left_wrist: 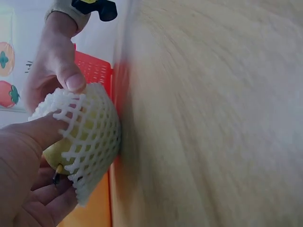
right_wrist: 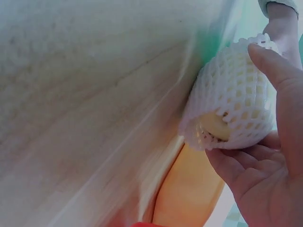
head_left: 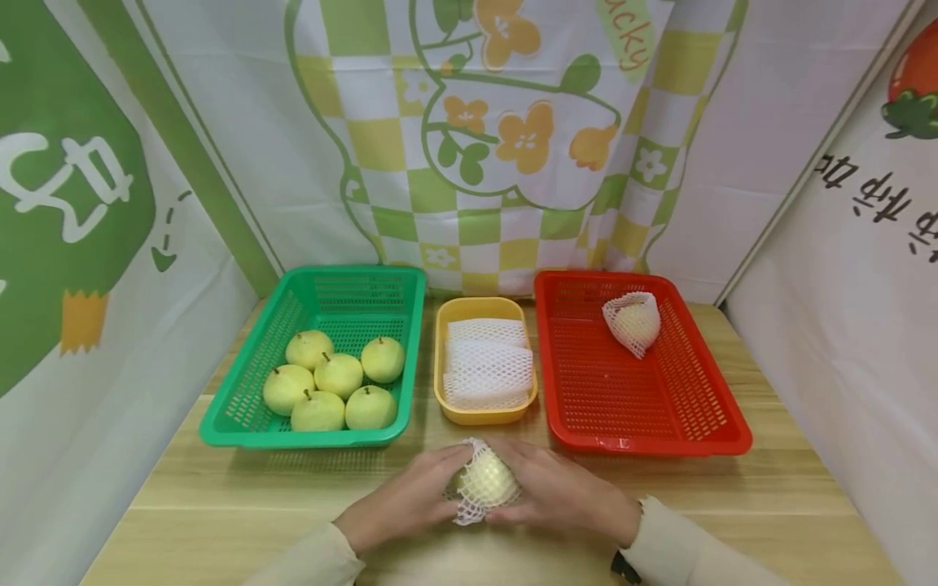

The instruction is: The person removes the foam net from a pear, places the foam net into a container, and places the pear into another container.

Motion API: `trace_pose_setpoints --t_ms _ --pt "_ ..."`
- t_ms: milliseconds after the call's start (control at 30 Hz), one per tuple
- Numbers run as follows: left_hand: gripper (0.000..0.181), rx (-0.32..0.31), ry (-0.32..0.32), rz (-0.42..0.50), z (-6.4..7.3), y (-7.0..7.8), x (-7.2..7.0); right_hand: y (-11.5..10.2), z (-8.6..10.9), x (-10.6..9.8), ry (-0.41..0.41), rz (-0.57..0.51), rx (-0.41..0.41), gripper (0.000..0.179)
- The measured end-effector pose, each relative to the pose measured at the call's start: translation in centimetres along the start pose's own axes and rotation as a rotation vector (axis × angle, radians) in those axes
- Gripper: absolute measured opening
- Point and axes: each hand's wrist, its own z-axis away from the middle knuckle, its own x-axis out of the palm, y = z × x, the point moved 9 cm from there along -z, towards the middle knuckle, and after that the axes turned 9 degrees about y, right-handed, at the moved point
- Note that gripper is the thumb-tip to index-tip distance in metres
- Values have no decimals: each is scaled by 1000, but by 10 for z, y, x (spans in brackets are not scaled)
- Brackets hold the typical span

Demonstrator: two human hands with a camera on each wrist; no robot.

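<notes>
Over the table's near middle, a pale yellow-green pear (left_wrist: 57,156) sits inside a white foam net sleeve (head_left: 487,482). My left hand (head_left: 410,498) holds it from the left, with the thumb and fingers curled about the netted fruit. From the other side my right hand (head_left: 564,491) grips the sleeve and pear, thumb on one side and fingers on the other. The left wrist view shows the pear's stem end bare at one open end of the net. At the other end, in the right wrist view, the sleeve's rim (right_wrist: 191,135) extends past the fruit.
A green basket (head_left: 220,407) at the left contains several bare pears (head_left: 339,376). Behind the hands stands a yellow tray (head_left: 485,417) with a stack of foam net sleeves (head_left: 488,366). The red basket (head_left: 648,443) at the right has one netted pear (head_left: 636,322) near its back.
</notes>
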Motion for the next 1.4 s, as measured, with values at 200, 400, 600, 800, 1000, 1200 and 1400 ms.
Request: trace_pose_setpoints --t_ms 200,400,600,800,1000,1200,1400 --pt "67 -14 -4 35 -1 -5 -2 1 -2 -1 -16 47 -26 90" --pt "65 -16 -1 35 3 -9 -11 5 -4 0 -34 2 -25 80" --pt "84 -61 -59 8 4 -11 -7 2 -6 -4 -6 -36 -57 77" --pt "86 -49 -47 2 1 -10 -1 -5 -6 -6 13 -65 -106 74" --pt "85 -57 -18 9 3 -11 -5 -6 -4 -5 1 -140 -93 72" --pt "83 -71 31 52 7 -14 -12 -10 -3 -7 11 -176 -75 61" --pt "80 -75 78 47 11 -17 -20 -16 -1 -20 82 -80 -138 41"
